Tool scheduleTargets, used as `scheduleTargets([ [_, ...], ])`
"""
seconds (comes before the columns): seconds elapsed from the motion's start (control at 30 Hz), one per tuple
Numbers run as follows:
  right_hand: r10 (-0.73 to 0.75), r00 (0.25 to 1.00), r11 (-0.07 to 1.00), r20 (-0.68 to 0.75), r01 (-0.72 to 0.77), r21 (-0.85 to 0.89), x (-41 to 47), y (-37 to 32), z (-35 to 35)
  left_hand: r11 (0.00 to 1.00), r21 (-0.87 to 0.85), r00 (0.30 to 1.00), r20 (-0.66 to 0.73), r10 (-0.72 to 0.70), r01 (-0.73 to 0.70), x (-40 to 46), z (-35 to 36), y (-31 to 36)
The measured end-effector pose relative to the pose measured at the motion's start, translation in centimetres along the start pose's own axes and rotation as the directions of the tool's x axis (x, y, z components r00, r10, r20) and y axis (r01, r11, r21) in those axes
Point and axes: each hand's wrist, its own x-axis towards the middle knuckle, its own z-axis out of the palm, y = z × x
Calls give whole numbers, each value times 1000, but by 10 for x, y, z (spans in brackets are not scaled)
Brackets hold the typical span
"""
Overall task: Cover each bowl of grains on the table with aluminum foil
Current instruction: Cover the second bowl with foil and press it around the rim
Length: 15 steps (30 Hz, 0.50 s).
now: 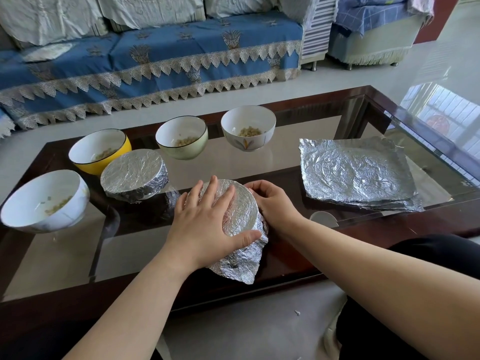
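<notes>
Both forearms reach in from the near edge to the foil-wrapped bowl (240, 216), which stands at the front middle of the glass table (285, 162). Left hand (205, 219) lies flat on its top, fingers straight, pressing the foil. Right hand (272, 201) curls against the right rim, gripping the foil there. Loose foil hangs on the near side, closest to the left hand. Spare foil sheets (355, 172) lie to the right.

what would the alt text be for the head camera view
A person's left hand presses flat on a foil-wrapped bowl while the right hand tucks its edge, on a glass table. Behind: one finished foil-covered bowl, four open bowls of grains, and spare foil sheets at right.
</notes>
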Motion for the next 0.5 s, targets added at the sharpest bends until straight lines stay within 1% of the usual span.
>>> scheduleTargets([
  [0.17,13,999,1000,35,-13,-13,4,0,2,1000,-10,1000,7,-2,2,-1,-1,0],
  [0.3,3,1000,998,26,-2,-61,5,-2,3,1000,-11,1000,3,-2,2,0,-1,1],
  [0.4,-12,1000,989,1,12,-144,6,-3,4,1000,-17,1000,2,0,1,0,-1,1],
  [0.5,-67,997,958,-35,55,-281,10,-3,4,1000,-22,1000,-2,1,-1,0,-1,1],
])
